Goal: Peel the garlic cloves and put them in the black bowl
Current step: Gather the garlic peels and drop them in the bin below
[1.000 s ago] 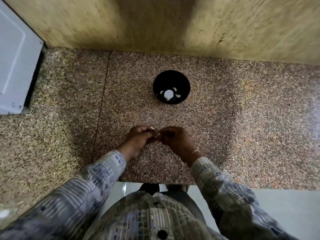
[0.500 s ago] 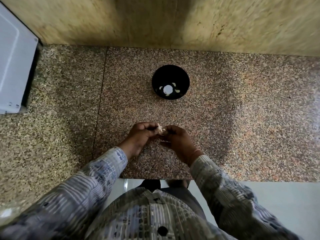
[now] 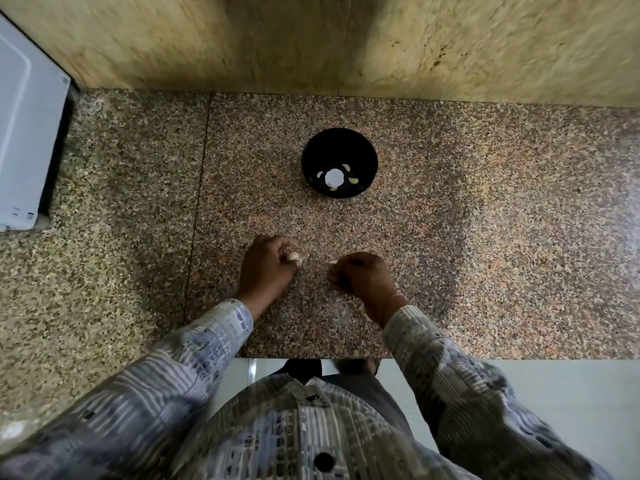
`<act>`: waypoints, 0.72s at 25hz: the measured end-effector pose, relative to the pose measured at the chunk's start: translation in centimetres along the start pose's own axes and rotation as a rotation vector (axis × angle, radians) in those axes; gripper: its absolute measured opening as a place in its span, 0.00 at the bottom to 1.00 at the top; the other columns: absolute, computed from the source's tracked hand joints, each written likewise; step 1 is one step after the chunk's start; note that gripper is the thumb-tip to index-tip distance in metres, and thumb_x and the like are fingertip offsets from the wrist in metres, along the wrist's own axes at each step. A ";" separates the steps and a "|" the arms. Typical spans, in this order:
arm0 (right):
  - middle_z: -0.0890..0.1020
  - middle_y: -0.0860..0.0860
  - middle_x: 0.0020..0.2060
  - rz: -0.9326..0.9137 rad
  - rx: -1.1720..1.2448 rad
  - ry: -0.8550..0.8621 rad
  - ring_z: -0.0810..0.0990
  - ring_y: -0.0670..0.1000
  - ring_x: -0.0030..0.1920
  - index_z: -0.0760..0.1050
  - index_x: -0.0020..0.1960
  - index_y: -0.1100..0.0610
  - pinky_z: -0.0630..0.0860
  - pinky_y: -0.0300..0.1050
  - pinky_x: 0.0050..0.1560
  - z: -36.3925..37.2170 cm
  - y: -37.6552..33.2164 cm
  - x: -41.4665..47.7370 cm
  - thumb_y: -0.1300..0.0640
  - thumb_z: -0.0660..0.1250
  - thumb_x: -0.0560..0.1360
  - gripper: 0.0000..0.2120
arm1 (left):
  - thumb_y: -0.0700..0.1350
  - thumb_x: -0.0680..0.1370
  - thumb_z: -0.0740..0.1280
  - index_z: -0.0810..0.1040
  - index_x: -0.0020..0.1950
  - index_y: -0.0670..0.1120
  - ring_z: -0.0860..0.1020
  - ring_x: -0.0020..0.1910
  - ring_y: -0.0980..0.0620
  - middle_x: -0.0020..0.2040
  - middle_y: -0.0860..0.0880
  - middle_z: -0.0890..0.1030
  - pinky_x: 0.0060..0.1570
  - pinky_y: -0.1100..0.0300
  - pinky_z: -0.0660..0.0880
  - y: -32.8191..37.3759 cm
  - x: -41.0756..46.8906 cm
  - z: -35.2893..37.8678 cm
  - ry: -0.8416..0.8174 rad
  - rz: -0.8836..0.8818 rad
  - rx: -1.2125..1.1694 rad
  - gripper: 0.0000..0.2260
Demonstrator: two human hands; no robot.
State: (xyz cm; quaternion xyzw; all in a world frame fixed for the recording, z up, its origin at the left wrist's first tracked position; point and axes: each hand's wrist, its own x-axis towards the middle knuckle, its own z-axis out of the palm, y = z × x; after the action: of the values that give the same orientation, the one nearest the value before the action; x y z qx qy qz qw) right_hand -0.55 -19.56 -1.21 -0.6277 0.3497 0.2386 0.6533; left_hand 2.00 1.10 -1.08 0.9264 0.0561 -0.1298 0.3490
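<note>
The left hand (image 3: 266,268) is curling its fingers tightly and pinching a clove (image 3: 295,257) at the fingertips, with the clove poking out toward the right. The right hand (image 3: 363,277) is also curling into a fist and nipping a small pale scrap (image 3: 331,263) at its fingertips; whether the scrap is skin or garlic cannot be told. Both hands are hovering low over the counter (image 3: 450,237), knuckles up, with a clear gap between them and the wrists angling inward from patterned sleeves. The bowl (image 3: 339,143) is sitting on the counter beyond the hands, well apart from them, with a few peeled cloves (image 3: 354,180) lying in its bottom.
</note>
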 end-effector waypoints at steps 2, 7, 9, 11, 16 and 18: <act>0.87 0.61 0.41 -0.013 -0.196 0.058 0.87 0.61 0.43 0.83 0.43 0.59 0.85 0.63 0.49 -0.3 0.2 0.8 0.67 0.68 0.78 0.08 | 0.44 0.76 0.73 0.80 0.66 0.47 0.74 0.60 0.48 0.60 0.47 0.78 0.53 0.56 0.72 0.8 -0.6 0.3 0.103 0.281 0.172 0.18; 0.86 0.47 0.32 -0.011 -0.628 0.091 0.86 0.43 0.32 0.84 0.40 0.52 0.84 0.41 0.36 -0.1 -1.0 1.6 0.56 0.74 0.76 0.07 | 0.43 0.79 0.70 0.82 0.64 0.45 0.82 0.54 0.44 0.58 0.44 0.84 0.52 0.53 0.79 3.5 -0.9 3.1 -0.151 0.487 0.256 0.14; 0.87 0.51 0.34 0.041 -0.551 0.060 0.87 0.48 0.35 0.85 0.42 0.55 0.85 0.45 0.38 -0.2 -1.2 1.8 0.58 0.75 0.76 0.05 | 0.43 0.78 0.69 0.85 0.54 0.45 0.83 0.49 0.43 0.49 0.44 0.84 0.48 0.53 0.78 3.9 -0.5 3.9 -0.190 0.459 0.293 0.08; 0.87 0.51 0.36 -0.026 -0.578 0.077 0.88 0.51 0.38 0.85 0.43 0.52 0.86 0.50 0.45 -0.3 -1.1 1.8 0.57 0.75 0.76 0.04 | 0.43 0.78 0.68 0.86 0.49 0.45 0.83 0.46 0.44 0.46 0.45 0.84 0.47 0.54 0.77 3.9 -0.2 4.2 -0.210 0.450 0.328 0.07; 0.85 0.46 0.39 -0.229 -0.863 0.187 0.82 0.47 0.39 0.84 0.44 0.49 0.76 0.38 0.41 -1.2 -1.0 1.8 0.48 0.74 0.75 0.05 | 0.43 0.76 0.70 0.85 0.49 0.44 0.82 0.44 0.42 0.46 0.44 0.83 0.44 0.53 0.77 3.5 0.1 4.7 -0.206 0.443 0.366 0.06; 0.85 0.46 0.38 -0.216 -0.843 0.188 0.82 0.46 0.37 0.84 0.43 0.48 0.75 0.36 0.38 -1.5 -0.8 2.0 0.48 0.76 0.74 0.05 | 0.43 0.76 0.70 0.84 0.48 0.44 0.82 0.44 0.41 0.46 0.44 0.82 0.43 0.52 0.78 3.3 0.3 5.0 -0.206 0.432 0.371 0.05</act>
State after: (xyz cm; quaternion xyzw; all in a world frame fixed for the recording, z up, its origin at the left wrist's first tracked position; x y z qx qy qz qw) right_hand 1.15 -21.41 -2.16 -0.8910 0.2123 0.2326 0.3269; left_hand 1.89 -4.70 -2.70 0.9467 -0.2027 -0.1539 0.1974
